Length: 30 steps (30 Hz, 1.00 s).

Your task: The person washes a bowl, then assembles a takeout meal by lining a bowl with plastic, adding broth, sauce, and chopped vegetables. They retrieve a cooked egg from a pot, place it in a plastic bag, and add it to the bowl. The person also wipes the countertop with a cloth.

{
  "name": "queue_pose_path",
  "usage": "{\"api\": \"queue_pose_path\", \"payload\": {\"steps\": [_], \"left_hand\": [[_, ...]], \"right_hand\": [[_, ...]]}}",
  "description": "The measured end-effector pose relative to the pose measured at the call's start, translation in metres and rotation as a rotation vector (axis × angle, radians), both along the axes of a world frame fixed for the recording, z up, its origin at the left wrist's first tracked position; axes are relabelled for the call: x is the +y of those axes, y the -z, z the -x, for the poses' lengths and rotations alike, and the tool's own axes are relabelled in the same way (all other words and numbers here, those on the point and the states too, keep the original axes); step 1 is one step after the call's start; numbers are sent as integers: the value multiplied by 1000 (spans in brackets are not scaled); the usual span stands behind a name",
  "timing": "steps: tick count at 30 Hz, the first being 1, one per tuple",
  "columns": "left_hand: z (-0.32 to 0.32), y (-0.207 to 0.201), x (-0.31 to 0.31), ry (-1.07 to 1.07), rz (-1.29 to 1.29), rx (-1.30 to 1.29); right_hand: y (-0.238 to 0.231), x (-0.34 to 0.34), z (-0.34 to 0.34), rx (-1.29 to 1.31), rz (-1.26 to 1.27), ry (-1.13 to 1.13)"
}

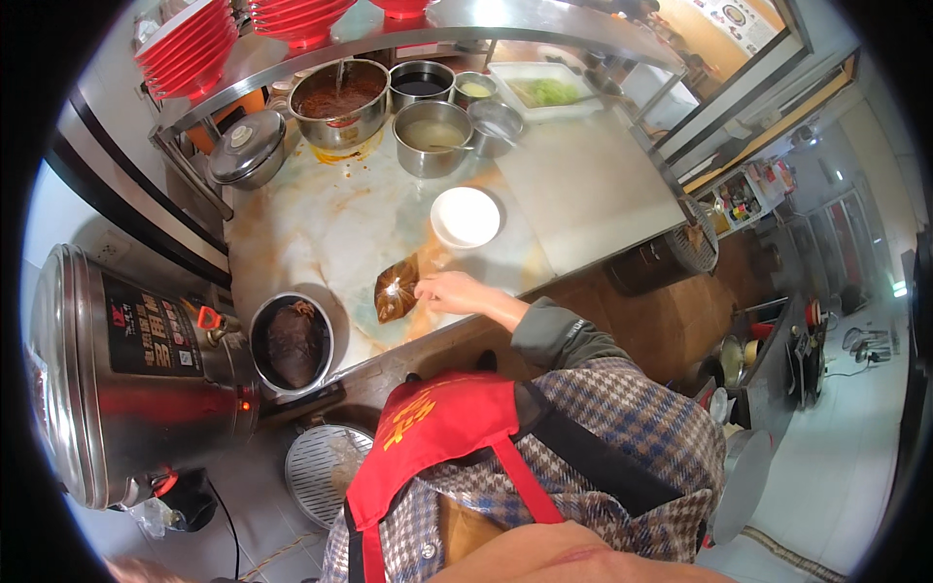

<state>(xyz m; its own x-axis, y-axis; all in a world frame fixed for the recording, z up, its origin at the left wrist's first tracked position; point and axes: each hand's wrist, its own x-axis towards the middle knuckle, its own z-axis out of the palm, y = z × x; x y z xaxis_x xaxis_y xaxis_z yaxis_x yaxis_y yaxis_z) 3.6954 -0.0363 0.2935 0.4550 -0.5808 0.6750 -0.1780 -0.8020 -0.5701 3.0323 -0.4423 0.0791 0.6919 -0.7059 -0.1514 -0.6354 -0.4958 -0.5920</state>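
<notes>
Possible left hand is blurring at lower edge, grip untellable; brown-filled bag is lying on bench, filling apparently done, right hand pinching its side; white bowl is standing beyond, seemingly unfilled.

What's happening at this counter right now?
The person in the red apron has their right hand at a clear bag of brown contents, seemingly pinching its right edge. The bag is near the front of the marble counter, with a white bowl just beyond it. A metal pot stands to the left. The left hand can't be made out.
</notes>
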Motion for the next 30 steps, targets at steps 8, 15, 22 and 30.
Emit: {"api": "queue_pose_path", "payload": {"steps": [8, 15, 22, 30], "left_hand": [[11, 20, 13, 115, 139, 145], [56, -1, -23, 408, 307, 140], [291, 23, -197, 1499, 450, 640], [640, 98, -294, 2076, -107, 1692]], "right_hand": [[6, 24, 49, 11, -122, 67], [17, 69, 131, -83, -172, 258], [-73, 163, 288, 4, 205, 761], [-451, 460, 519, 949, 1805, 1538]]}}
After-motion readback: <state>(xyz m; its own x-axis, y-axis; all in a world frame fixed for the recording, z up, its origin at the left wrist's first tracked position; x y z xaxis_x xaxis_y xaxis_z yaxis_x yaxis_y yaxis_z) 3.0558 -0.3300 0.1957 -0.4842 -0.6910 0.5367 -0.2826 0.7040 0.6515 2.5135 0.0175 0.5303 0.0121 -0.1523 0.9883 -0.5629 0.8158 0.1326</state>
